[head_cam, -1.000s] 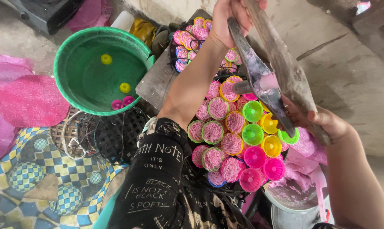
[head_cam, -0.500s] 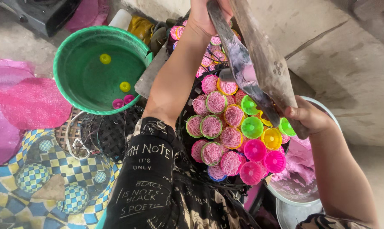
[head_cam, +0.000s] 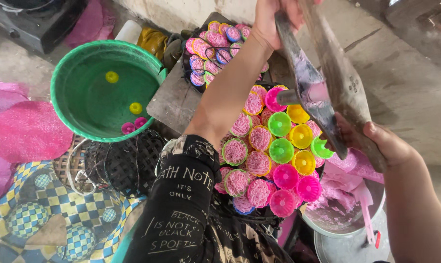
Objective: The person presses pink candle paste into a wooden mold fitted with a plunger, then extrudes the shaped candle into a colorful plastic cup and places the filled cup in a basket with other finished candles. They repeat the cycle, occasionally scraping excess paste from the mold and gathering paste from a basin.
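My left hand (head_cam: 274, 17) grips the upper ends of a two-lever press (head_cam: 327, 83), one lever grey and one wooden, smeared with pink dough. My right hand (head_cam: 383, 143) holds the levers' lower ends. The press hangs tilted above a dark tray (head_cam: 259, 216) packed with small round cups (head_cam: 281, 151). The cups on the left hold pink noodle strands; the green, yellow and pink ones under the press look unfilled. My black printed sleeve (head_cam: 181, 209) covers the tray's near left side.
A second tray of filled cups (head_cam: 215, 46) sits further back on a grey board. A green basin (head_cam: 60, 83) of water with floating cups is at left. A bowl of pink dough (head_cam: 344, 216) with a pink spatula stands at lower right. Woven baskets (head_cam: 118, 168) and pink mesh (head_cam: 28, 131) lie left.
Both hands keep their hold on the press above the tray. My left hand has drifted up to the top edge of the view, and the scene has shifted slightly.
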A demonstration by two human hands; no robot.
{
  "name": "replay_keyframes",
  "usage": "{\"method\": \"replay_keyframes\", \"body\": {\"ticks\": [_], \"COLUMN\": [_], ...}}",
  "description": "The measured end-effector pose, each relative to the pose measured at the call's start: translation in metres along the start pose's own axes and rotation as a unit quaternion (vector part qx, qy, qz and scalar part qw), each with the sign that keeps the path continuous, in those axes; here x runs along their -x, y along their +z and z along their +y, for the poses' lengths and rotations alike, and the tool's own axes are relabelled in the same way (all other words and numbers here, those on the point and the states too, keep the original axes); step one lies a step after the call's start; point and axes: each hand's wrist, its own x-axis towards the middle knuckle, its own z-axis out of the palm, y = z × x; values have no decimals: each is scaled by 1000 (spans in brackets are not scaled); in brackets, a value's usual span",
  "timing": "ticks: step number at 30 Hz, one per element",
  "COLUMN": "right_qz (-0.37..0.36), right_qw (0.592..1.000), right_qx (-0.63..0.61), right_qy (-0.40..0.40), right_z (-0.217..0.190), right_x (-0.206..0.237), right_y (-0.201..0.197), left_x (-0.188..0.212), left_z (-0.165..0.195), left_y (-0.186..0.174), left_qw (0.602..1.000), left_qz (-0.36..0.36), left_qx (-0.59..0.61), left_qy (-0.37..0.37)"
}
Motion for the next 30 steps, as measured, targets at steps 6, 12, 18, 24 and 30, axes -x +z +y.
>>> {"method": "replay_keyframes", "body": {"ticks": [6,12,18,24,30], "right_qz": [-4,2,95,137,127], "right_qw": [1000,998,992,986,988], "right_qx": [16,54,82,95,85], "right_qy": [11,-17,-24,2,-19], "right_z": [29,50,44,48,63], "right_x": [-11,-38,-41,-22,-32], "right_y": [-29,-43,-50,-50,-30], "left_x": [12,17,3,14,26], "left_z": [1,9,8,-8,0], "left_y": [6,-15,-18,-4,-10], "left_qw": [978,986,985,964,956], "left_qz": [166,161,161,219,279], "left_qx": [104,-30,49,114,13], "left_qy": [-71,-34,-46,-97,-84]}}
